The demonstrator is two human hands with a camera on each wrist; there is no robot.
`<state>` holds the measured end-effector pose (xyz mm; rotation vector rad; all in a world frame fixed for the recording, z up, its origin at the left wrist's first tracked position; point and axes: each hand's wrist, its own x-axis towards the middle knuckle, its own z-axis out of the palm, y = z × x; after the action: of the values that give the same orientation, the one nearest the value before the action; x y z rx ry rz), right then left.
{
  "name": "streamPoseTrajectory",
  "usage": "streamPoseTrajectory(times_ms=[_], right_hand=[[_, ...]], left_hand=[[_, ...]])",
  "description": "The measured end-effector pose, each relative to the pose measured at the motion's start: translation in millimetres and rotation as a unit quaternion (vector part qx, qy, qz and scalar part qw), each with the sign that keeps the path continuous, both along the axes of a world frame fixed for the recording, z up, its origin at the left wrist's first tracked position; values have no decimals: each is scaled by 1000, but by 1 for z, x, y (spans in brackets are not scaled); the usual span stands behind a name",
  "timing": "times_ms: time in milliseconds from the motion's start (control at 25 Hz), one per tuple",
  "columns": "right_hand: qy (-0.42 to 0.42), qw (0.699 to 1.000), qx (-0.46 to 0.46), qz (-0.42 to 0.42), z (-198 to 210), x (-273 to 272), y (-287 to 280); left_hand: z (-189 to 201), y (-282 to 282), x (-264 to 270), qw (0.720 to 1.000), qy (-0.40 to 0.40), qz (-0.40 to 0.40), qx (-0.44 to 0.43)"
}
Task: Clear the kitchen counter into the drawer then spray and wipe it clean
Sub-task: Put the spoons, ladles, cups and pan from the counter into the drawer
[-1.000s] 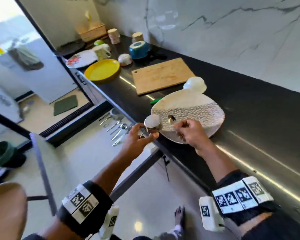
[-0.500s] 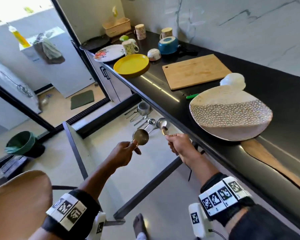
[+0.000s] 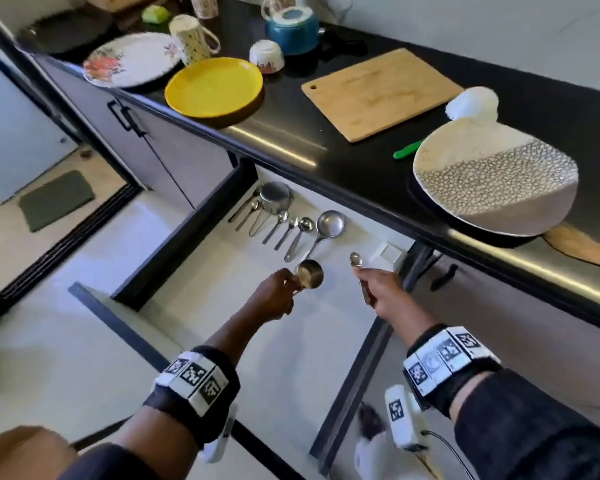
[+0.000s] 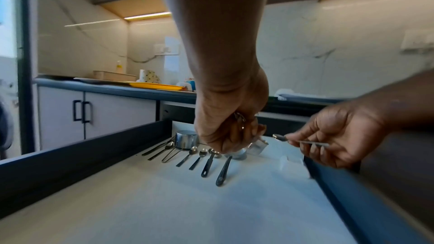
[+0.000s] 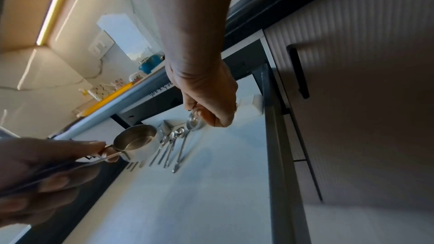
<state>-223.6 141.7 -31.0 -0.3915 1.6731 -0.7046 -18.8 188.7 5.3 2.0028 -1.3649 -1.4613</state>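
Over the open drawer (image 3: 174, 233) my left hand (image 3: 293, 287) pinches the handle of a small steel measuring cup (image 3: 310, 274), tilted on its side. The cup (image 5: 136, 142) shows clearly in the right wrist view. To its right, my right hand (image 3: 362, 275) grips a small measuring spoon (image 3: 355, 259) by the handle, bowl pointing away. Both are held above the drawer's white floor, near a row of steel spoons and cups (image 3: 291, 226) lying at the back. In the left wrist view the left hand (image 4: 234, 136) hides most of its cup.
On the black counter (image 3: 326, 161) stand a speckled plate (image 3: 492, 181), a cutting board (image 3: 381, 91), a yellow plate (image 3: 215, 86), a floral plate (image 3: 132, 60), a mug (image 3: 191, 38), a blue pot (image 3: 293, 27) and small bowls. A white block (image 3: 388, 256) sits in the drawer's right back corner.
Both hands have come off the speckled plate at the counter edge and dropped over the drawer, carrying the measuring cup and the spoon. The head view has tilted down.
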Motion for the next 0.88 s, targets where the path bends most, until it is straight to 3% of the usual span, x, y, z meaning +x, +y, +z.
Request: streamPoseTrajectory(times_ms=[120,320,480,640,800,880], right_hand=[[8,1000,8,7,-14,7,-6],[55,996,8,-66,-51,16,-31],[57,989,-25,-132,-81,22,-46],[67,986,-24,-150,-91,26,-55],[94,985,-43,-139,-92,24,-65],[97,985,-55,-133,-90,21,-70]], left_hand=[[-25,-21,-6,998,47,-25,35],[-61,-67,-26,994,70,-66,54],[-110,-101,-40,997,70,-23,34],[-129,-115,-53,996,85,20,16],[-130,-118,-62,998,55,36,5],[-129,-116,-65,998,-29,-24,-40]])
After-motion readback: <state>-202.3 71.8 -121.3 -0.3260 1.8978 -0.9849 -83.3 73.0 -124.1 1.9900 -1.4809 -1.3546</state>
